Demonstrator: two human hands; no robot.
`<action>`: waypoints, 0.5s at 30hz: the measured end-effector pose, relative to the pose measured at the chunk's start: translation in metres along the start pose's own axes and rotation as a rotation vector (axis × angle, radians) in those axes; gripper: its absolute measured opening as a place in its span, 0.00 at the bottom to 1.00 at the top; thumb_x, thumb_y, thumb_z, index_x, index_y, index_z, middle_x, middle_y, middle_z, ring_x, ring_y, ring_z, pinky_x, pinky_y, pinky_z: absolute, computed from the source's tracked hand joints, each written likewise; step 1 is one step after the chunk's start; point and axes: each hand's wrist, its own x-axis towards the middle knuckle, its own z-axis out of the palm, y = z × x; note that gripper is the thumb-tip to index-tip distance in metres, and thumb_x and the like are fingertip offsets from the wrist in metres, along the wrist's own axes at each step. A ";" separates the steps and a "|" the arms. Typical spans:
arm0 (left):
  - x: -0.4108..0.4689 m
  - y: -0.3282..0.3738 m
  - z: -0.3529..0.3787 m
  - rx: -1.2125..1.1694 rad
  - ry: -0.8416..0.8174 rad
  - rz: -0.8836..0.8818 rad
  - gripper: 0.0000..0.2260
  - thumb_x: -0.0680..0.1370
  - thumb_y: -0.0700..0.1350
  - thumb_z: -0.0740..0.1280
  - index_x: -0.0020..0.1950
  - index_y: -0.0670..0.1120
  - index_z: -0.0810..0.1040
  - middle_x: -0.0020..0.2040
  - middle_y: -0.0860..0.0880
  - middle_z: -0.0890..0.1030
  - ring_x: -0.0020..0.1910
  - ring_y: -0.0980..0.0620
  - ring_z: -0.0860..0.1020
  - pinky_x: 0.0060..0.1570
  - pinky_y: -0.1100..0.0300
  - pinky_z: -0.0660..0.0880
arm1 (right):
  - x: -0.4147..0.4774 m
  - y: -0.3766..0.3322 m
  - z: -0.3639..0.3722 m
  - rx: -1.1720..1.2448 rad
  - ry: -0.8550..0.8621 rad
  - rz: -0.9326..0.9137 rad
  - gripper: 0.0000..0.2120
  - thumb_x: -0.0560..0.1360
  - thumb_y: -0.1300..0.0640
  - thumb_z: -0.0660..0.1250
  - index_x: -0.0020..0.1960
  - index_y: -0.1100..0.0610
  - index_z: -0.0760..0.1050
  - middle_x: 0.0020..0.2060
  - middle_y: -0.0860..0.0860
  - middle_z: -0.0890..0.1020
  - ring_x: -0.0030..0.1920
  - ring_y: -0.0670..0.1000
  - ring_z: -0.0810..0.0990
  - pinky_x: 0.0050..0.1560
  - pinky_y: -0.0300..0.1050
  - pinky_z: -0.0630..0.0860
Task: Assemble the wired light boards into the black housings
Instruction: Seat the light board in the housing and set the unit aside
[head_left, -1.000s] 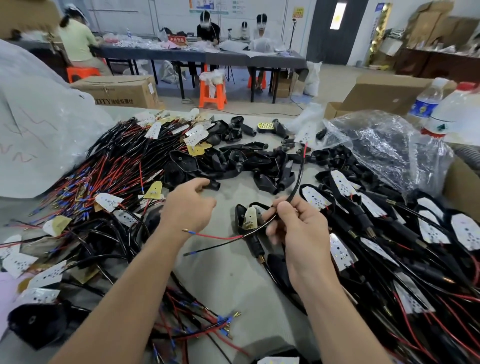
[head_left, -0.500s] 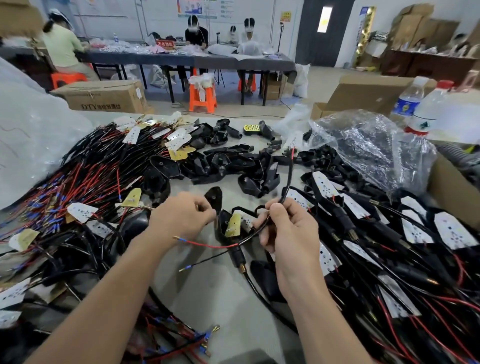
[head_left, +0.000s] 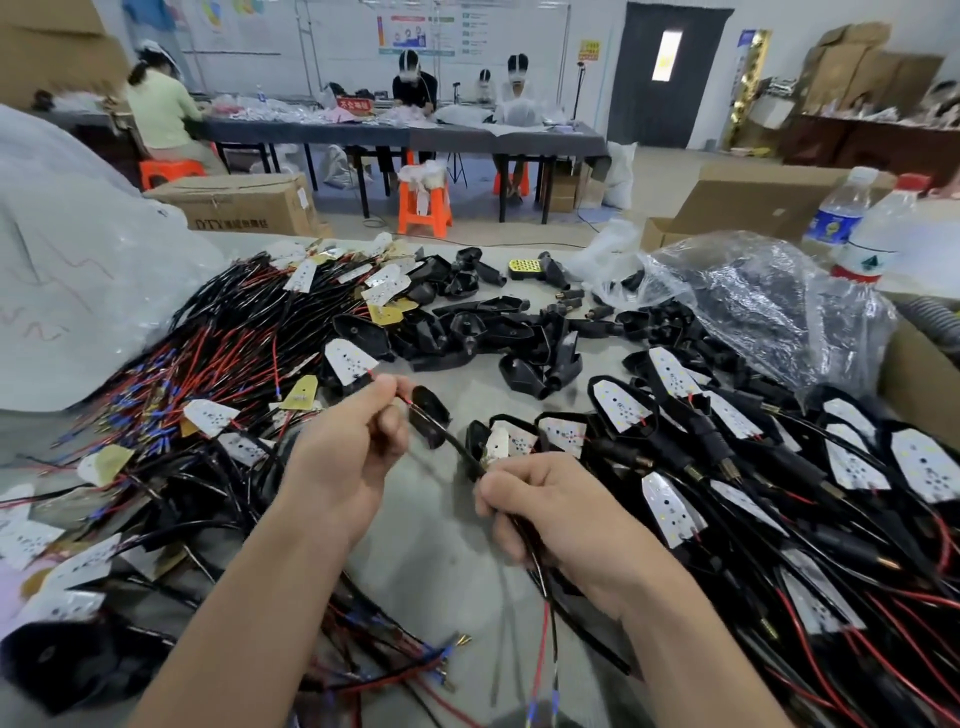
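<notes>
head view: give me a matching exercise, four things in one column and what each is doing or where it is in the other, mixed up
Things:
1 left hand
2 right hand
3 orange stool
4 red-capped bottle

States:
a far right, behind the plastic bag
b grips the cable low down, nearest the camera
c far back, middle
d pinches the cable's upper end

Pairs: 1-d, 2-b, 3-c, 4-a
</notes>
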 end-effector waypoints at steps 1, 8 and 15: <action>0.005 0.002 -0.007 -0.059 0.048 0.001 0.11 0.85 0.44 0.63 0.46 0.43 0.80 0.26 0.52 0.69 0.26 0.56 0.68 0.27 0.67 0.69 | -0.002 -0.001 0.001 -0.011 -0.059 0.028 0.15 0.79 0.59 0.64 0.35 0.54 0.78 0.23 0.54 0.74 0.23 0.47 0.65 0.23 0.35 0.60; 0.018 0.000 -0.024 0.132 0.140 0.044 0.14 0.85 0.52 0.63 0.53 0.45 0.83 0.31 0.51 0.81 0.30 0.56 0.77 0.34 0.62 0.75 | -0.009 -0.005 -0.005 0.224 -0.185 0.087 0.12 0.82 0.66 0.61 0.42 0.60 0.77 0.32 0.57 0.81 0.21 0.46 0.74 0.20 0.35 0.65; 0.015 -0.038 0.007 1.429 0.339 0.208 0.32 0.77 0.68 0.60 0.78 0.54 0.67 0.66 0.45 0.81 0.63 0.41 0.79 0.56 0.47 0.73 | -0.001 -0.003 -0.017 0.389 0.259 -0.259 0.10 0.79 0.71 0.63 0.44 0.65 0.81 0.38 0.60 0.84 0.31 0.51 0.81 0.32 0.39 0.78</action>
